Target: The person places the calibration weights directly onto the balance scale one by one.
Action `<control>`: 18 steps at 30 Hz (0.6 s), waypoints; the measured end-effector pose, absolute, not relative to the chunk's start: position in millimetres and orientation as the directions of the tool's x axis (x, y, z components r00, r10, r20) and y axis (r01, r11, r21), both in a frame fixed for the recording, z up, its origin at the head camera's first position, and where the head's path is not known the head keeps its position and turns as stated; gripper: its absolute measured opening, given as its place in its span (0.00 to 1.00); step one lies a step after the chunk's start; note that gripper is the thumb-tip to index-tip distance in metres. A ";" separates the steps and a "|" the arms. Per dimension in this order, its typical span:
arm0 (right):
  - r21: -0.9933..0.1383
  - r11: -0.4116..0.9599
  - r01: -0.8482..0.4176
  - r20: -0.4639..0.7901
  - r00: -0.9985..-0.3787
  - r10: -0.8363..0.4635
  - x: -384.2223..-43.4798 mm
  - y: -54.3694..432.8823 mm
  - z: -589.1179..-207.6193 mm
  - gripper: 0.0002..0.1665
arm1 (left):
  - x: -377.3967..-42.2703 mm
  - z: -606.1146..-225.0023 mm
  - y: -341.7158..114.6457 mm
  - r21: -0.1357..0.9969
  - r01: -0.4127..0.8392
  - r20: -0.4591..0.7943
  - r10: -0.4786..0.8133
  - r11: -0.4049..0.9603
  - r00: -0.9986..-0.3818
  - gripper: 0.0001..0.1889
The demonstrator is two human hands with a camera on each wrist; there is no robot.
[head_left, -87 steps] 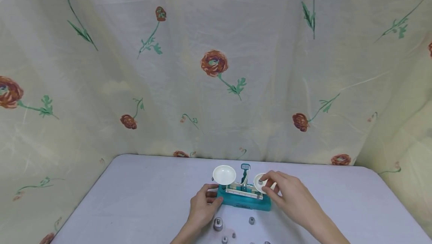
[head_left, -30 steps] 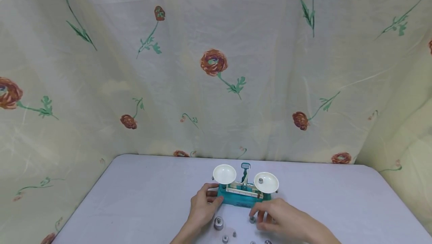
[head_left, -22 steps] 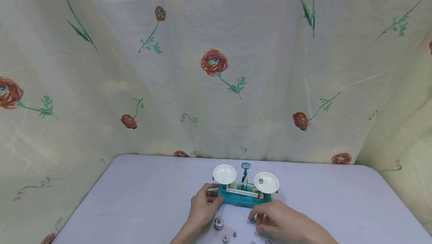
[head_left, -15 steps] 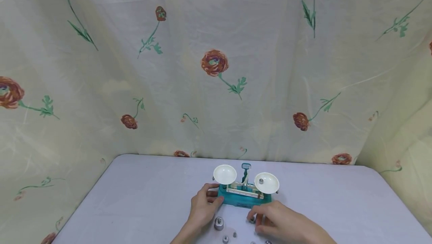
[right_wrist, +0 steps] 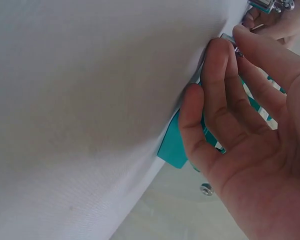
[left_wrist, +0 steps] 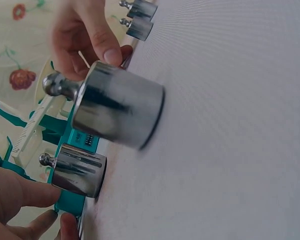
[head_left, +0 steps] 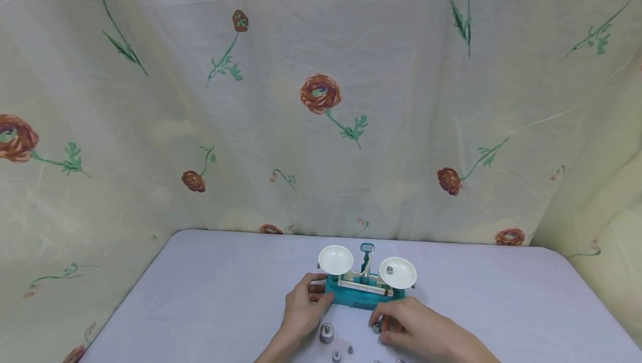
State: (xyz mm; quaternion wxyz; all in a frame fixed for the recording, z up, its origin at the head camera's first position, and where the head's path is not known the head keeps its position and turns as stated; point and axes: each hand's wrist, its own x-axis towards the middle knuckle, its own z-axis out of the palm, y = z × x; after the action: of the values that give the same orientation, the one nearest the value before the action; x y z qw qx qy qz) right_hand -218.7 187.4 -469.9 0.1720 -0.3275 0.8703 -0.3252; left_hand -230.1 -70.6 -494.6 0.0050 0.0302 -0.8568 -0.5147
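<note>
A teal balance scale (head_left: 361, 298) with two white pans stands mid-table. My left hand (head_left: 303, 308) grips the left end of its base, thumb in front and fingers behind. In the right pan (head_left: 403, 279) sits a small metal weight (head_left: 389, 270); the left pan (head_left: 336, 260) holds nothing. My right hand (head_left: 416, 324) pinches another knobbed metal weight (head_left: 377, 327) on the table, just before the base. The right wrist view shows this weight's edge (right_wrist: 229, 38) between thumb and fingertips, mostly covered by them.
Nearer than the scale stand a large weight (head_left: 327, 333), a tiny one (head_left: 350, 349) and a medium one (head_left: 336, 357), with more cut off by the lower frame edge. A flowered curtain (head_left: 321, 145) hangs behind the white table (head_left: 215, 296).
My right hand has left the right pan, where a weight now lies, and come down to the weight before the base, closing its fingertips on it. The left hand stays on the scale.
</note>
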 end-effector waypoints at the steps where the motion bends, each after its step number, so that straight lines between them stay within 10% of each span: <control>1: -0.676 0.575 -0.461 -0.084 -0.726 -0.682 -219.1 187.2 -469.9 0.12 | -230.1 -494.5 -70.6 0.881 -0.048 -0.024 -0.058 0.470 -0.998 0.23; 18: -0.681 0.581 -0.446 -0.088 -0.738 -0.669 -222.6 185.8 -473.0 0.08 | -231.7 -496.7 -69.9 0.877 -0.064 -0.038 -0.064 0.476 -0.997 0.23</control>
State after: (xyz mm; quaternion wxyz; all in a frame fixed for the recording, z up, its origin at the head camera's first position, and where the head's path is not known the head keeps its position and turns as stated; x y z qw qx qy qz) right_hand -222.6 185.8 -473.0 0.1706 -0.3195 0.8726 -0.3276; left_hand -231.7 -69.9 -496.7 0.0000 0.0372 -0.8591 -0.5104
